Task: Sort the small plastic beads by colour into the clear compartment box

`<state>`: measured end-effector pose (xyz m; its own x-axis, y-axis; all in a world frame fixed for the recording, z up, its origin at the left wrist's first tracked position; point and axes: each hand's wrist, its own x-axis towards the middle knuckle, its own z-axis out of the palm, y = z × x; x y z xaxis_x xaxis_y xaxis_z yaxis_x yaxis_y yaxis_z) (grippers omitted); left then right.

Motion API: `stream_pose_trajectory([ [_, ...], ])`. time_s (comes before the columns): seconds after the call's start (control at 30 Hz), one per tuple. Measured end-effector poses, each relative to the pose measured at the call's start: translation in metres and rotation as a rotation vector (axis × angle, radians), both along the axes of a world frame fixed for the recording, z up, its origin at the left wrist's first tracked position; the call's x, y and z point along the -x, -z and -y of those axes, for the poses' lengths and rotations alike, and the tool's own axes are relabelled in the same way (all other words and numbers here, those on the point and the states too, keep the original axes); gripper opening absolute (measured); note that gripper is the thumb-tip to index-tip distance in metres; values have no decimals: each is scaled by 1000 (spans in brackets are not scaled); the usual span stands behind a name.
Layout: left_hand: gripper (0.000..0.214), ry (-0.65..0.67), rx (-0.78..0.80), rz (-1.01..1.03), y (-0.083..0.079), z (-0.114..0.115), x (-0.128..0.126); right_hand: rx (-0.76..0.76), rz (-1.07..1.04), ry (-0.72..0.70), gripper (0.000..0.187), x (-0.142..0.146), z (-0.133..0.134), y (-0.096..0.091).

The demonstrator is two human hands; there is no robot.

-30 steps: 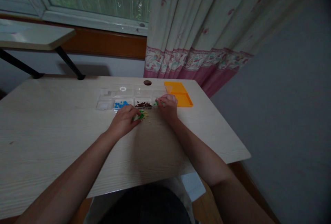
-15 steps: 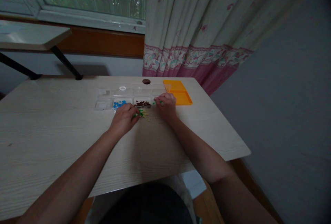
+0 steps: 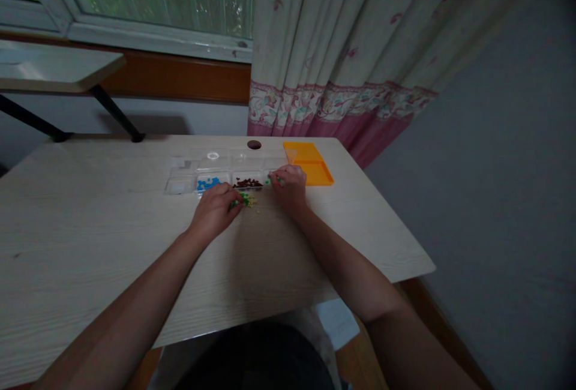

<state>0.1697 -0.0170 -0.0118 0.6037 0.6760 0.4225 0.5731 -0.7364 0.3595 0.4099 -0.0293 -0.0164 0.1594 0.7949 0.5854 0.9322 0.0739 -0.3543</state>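
Observation:
My left hand [image 3: 213, 209] rests on the table, its thumb and fingers pinched around small green pieces [image 3: 245, 197] at the edge of a loose pile. Pale yellow pieces [image 3: 252, 201] lie mixed in that pile. Over the right end of a clear plastic compartment box [image 3: 181, 186] is my right hand [image 3: 290, 186], fingers closed, with a bit of green showing at the fingertips. A few green pieces [image 3: 267, 182] sit in the compartment beneath it. Blue pieces [image 3: 207, 183] fill part of one compartment, and dark brown pieces [image 3: 247, 183] lie in the one beside it.
An orange open case [image 3: 314, 172] lies just right of the box. The box's clear lid [image 3: 213, 159] extends behind it. A round cable hole [image 3: 254, 145] pierces the table's [image 3: 112, 228] back edge. At the left stands a raised shelf [image 3: 58, 66] on black legs.
The view has tilted up slightly, so the table sits a little lower. Both hands stay at nearly the same places, with only slight finger motion.

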Motion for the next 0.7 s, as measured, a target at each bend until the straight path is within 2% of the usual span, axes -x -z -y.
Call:
stream_pose_trajectory([
  [0.17, 15, -110, 101, 194, -5, 0, 0, -1, 24, -10, 25, 7, 7, -8],
  [0.23, 13, -161, 175, 269, -7, -1, 0, 7, 46, -88, 24, 13, 12, -12],
  [0.33, 13, -198, 276, 355, -7, -1, -1, 31, 106, -296, 21, 24, 20, -17],
  [0.47, 15, -188, 342, 432, -8, -2, -3, 25, 146, -431, 25, 36, 28, -18],
  [0.7, 27, -110, 427, 468, -8, -2, -7, 47, 133, -444, 19, 40, 29, -20],
])
